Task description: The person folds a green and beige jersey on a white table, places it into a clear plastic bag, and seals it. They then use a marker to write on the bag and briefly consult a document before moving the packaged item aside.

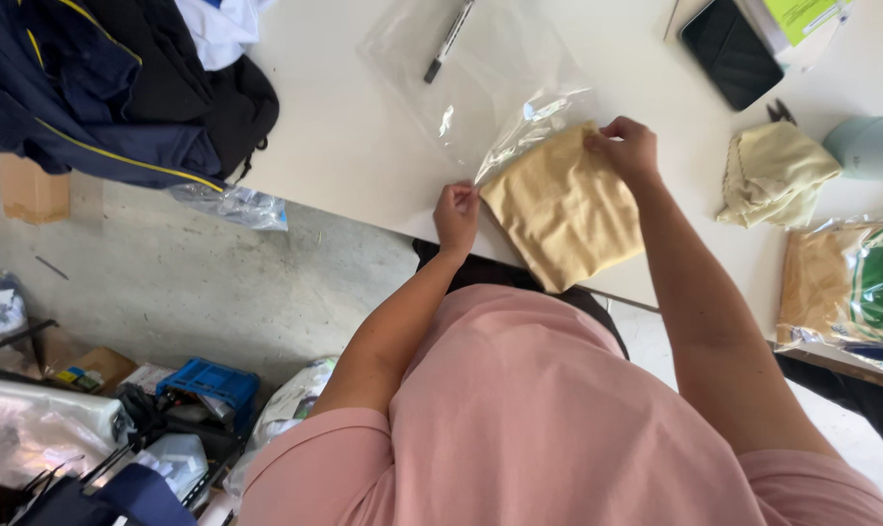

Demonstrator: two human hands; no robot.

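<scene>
The white counter [364, 146] bore a clear plastic bag [461, 88], folded yellow cloth [563, 209], marker [448, 41], dark phone [732, 49] and dark jackets [110, 88].

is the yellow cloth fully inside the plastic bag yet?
No. Most of the yellow cloth lies outside the plastic bag, with only its top corner at the bag's mouth.

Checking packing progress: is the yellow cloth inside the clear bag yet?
Mostly out. The folded yellow cloth has only its top corner at the clear bag mouth; left hand pinches the bag edge, right hand grips the cloth.
</scene>
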